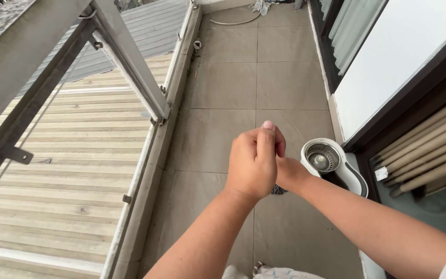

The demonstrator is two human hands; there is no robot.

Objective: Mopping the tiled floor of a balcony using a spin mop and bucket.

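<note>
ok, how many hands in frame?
2. The left hand is raised at centre above the tiled floor, closed in a fist. The right hand sits just behind it, mostly hidden, near the mop bucket.

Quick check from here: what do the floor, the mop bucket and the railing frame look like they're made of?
Floor: likely ceramic or stone tile, matte grey-beige, with grout lines showing. Mop bucket: probably plastic, smooth white and dark grey; its spinner basket looks like shiny perforated metal. Railing frame: seemingly metal, dull grey, with bolted brackets.
</note>
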